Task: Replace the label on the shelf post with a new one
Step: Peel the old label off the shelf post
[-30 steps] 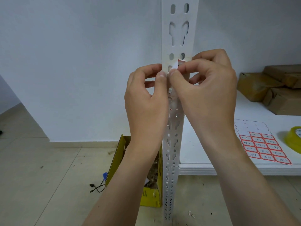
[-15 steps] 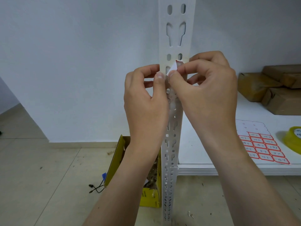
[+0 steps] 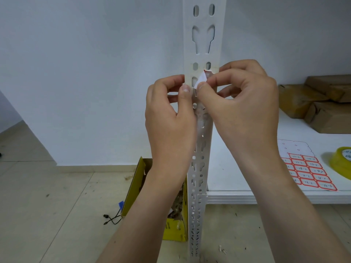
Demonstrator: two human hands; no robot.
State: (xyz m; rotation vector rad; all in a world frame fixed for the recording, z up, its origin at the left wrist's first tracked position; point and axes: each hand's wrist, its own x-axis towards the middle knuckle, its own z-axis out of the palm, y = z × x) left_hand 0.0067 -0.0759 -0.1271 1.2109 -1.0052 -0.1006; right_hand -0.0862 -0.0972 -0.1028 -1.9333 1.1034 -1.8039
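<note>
A white slotted shelf post point(image 3: 203, 46) stands upright in the middle of the view. A small red-edged label point(image 3: 201, 78) is stuck to it at hand height, with its lower left corner peeled up and its white back showing. My right hand point(image 3: 241, 103) pinches that peeled corner between thumb and forefinger. My left hand point(image 3: 171, 114) grips the post's left edge just beside it, thumb pressed on the front. A sheet of red-bordered labels point(image 3: 307, 171) lies on the white shelf point(image 3: 237, 196) to the right.
A yellow tape roll point(image 3: 341, 160) lies at the shelf's right edge. Brown cardboard parcels point(image 3: 322, 105) are stacked at the back right. A yellow box point(image 3: 174, 228) with scraps stands on the floor left of the post, beside a black cable point(image 3: 112, 219).
The label's corner has come further off the post, showing more of its white back. Both hands stay at about the same spot on the post.
</note>
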